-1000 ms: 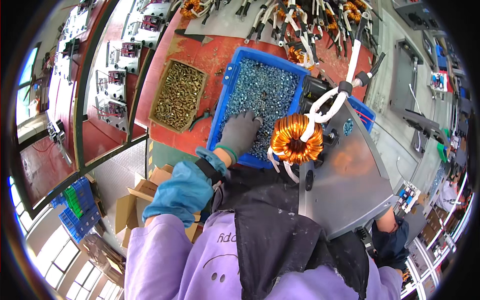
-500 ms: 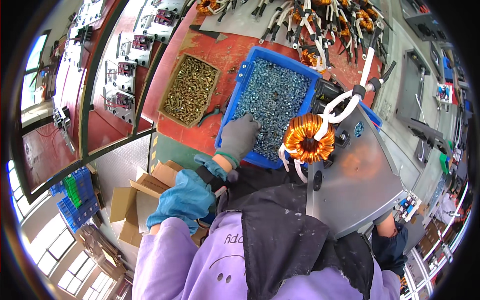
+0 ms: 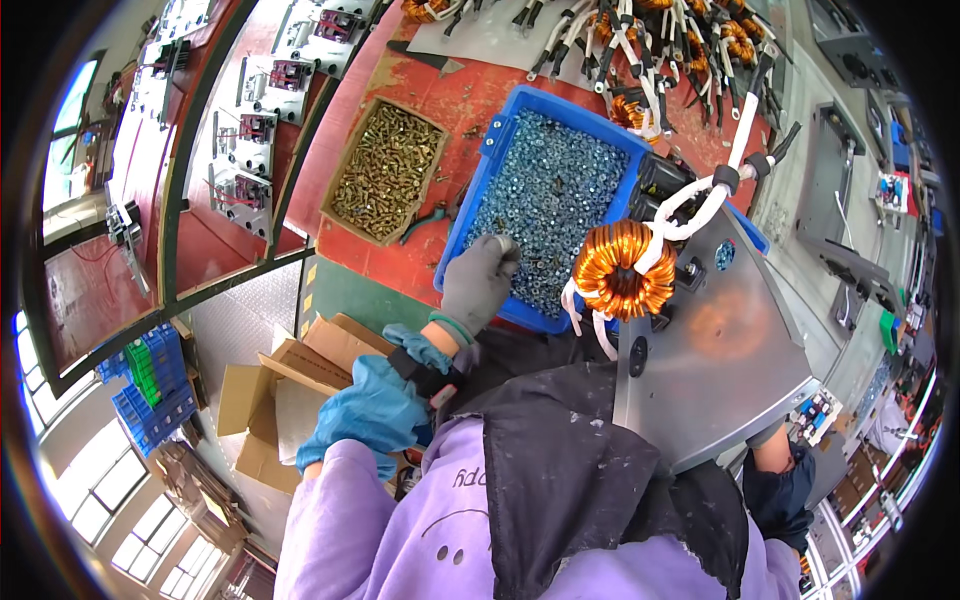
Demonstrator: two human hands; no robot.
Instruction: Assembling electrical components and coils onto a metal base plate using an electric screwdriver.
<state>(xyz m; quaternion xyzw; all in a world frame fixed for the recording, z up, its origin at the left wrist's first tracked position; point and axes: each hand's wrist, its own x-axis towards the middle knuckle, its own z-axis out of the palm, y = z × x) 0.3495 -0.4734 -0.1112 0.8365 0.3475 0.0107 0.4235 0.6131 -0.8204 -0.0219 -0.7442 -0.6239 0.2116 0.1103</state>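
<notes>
My left hand (image 3: 480, 278), in a grey glove, is over the near left part of a blue bin (image 3: 478, 205) full of small silvery nuts (image 3: 545, 185). Its thumb and fingers are pinched together; whatever lies between them is too small to make out. At the right, a bent sheet-metal panel (image 3: 715, 350) is tilted up, bearing a copper-wound toroidal coil (image 3: 625, 270) with thick white leads (image 3: 690, 218). My right hand (image 3: 768, 434) holds the panel at its near right edge, with its fingers hidden behind the metal.
Left of the bin stands a cardboard tray (image 3: 382, 170) of brassy screws, with pliers (image 3: 425, 224) between them. More coils (image 3: 735, 45) with leads pile up at the far side. An opened carton (image 3: 262, 400) stands below the table's left edge. Racked assemblies (image 3: 245, 190) fill the left.
My left hand has drawn back slightly toward me from the nuts, its fingertips now curled together. The panel and coil stay nearly in place while the view shifts a little.
</notes>
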